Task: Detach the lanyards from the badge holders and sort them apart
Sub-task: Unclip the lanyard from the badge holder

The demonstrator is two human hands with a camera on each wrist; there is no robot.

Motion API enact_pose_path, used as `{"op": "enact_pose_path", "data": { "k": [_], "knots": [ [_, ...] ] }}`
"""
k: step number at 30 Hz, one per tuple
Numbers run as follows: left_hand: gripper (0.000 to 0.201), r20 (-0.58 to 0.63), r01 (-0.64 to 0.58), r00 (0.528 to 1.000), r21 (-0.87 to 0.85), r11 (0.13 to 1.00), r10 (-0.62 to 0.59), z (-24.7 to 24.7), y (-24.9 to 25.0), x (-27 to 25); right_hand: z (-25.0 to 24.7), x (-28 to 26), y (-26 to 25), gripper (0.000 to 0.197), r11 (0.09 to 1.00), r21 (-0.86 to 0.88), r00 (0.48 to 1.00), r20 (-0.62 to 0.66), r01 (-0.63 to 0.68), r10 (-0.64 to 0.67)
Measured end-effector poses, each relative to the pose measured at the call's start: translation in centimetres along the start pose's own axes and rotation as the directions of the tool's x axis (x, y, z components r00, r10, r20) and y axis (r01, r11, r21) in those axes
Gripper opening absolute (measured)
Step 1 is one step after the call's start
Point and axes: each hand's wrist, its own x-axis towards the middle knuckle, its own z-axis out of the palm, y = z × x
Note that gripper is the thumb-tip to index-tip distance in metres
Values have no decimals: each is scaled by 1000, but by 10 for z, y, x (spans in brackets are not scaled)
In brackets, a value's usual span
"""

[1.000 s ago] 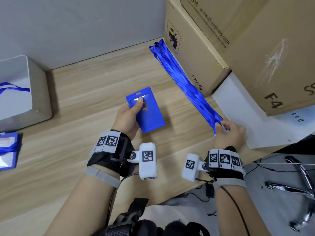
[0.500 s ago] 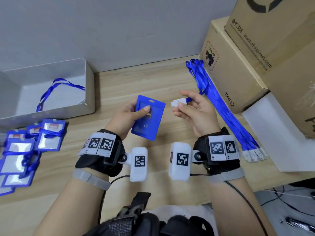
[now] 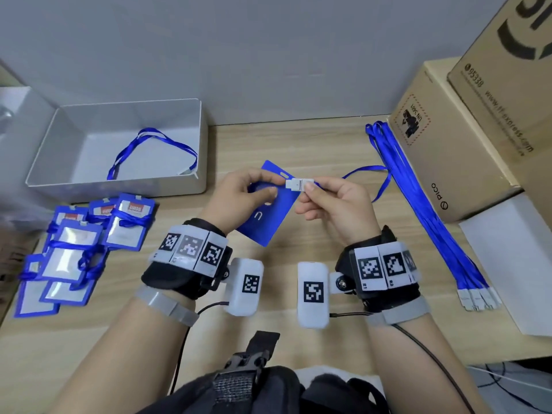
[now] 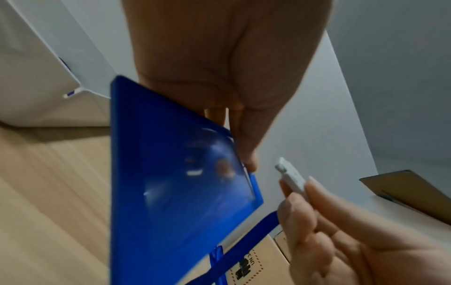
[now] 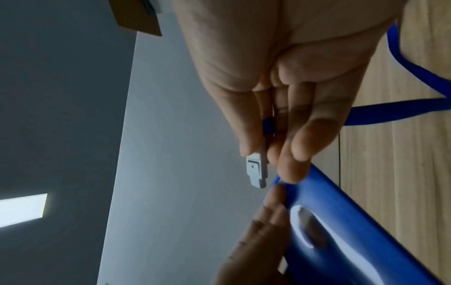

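Note:
My left hand (image 3: 254,189) grips a blue badge holder (image 3: 268,216), lifted above the table; the holder (image 4: 175,192) fills the left wrist view. My right hand (image 3: 325,198) pinches the white clip (image 3: 299,184) of a blue lanyard (image 3: 370,171) between thumb and fingers. The clip (image 5: 256,171) hangs just beside the holder's top edge (image 5: 341,221), apart from it. The lanyard strap trails right across the table toward a bundle of detached lanyards (image 3: 418,204).
A grey open box (image 3: 191,121) at back left holds one lanyard (image 3: 155,150). Several badge holders wrapped in lanyards (image 3: 83,249) lie at the left. Cardboard boxes (image 3: 466,138) stand at the right, white paper (image 3: 513,264) beneath them.
My right hand left the lanyard bundle, picked up a lanyard clip and brought it to the holder's top. The left hand lifted the holder. The head view swung left, showing the box and badge pile.

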Motion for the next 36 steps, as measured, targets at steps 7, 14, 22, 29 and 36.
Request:
{"op": "enact_pose_path", "data": {
  "k": [7, 14, 22, 29, 36],
  "knots": [
    [7, -9, 10, 1000, 61, 998, -9, 0, 4, 1, 7, -1, 4, 10, 994, -110, 999, -43, 13, -18],
    [14, -25, -4, 1000, 157, 988, 8, 1, 6, 2, 11, -1, 3, 8, 981, -191, 997, -69, 20, -33],
    [20, -3, -29, 1000, 163, 986, 30, -4, 10, 4, 19, 3, -1, 7, 974, -227, 998, -52, 19, -32],
    [16, -25, -23, 999, 100, 995, 25, -9, 6, 3, 19, 8, 1, 7, 963, -264, 995, -77, 43, -65],
    [27, 95, -31, 995, 63, 998, 25, -17, -2, 4, 14, 15, 1, 18, 865, -475, 971, -78, 164, -227]
  ]
}}
